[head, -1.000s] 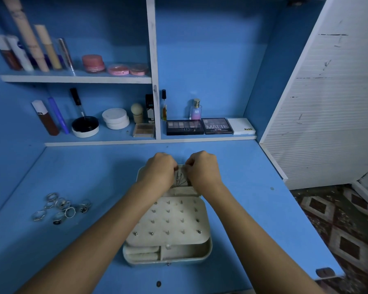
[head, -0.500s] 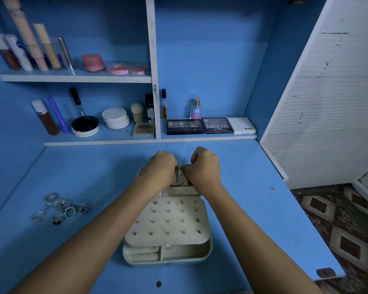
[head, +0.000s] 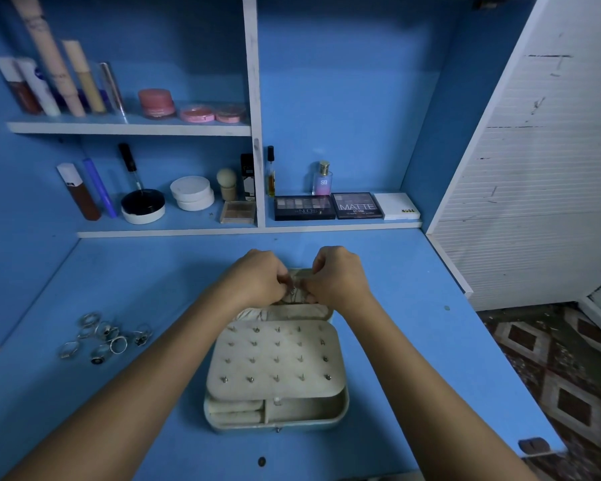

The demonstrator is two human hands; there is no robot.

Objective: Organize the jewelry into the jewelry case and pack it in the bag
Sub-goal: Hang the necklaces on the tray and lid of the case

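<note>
A cream jewelry case (head: 276,416) lies open on the blue desk, its earring panel (head: 276,359) studded with several small earrings. Both hands work at the case's open lid at the far side. My left hand (head: 257,277) and my right hand (head: 339,276) have curled fingers that pinch a thin silver necklace (head: 294,293) between them against the lid pocket. Most of the chain is hidden behind the fingers. Several silver rings (head: 105,336) lie loose on the desk to the left of the case. No bag is in view.
Shelves behind the desk carry cosmetics: eyeshadow palettes (head: 328,206), a perfume bottle (head: 322,178), white round compacts (head: 191,192), pink jars (head: 155,103) and tubes. A white cabinet side (head: 535,189) stands at the right. Patterned floor shows past the desk's right edge.
Both hands stayed at the lid and shifted slightly, fingers working on the necklace. The case and rings have not moved.
</note>
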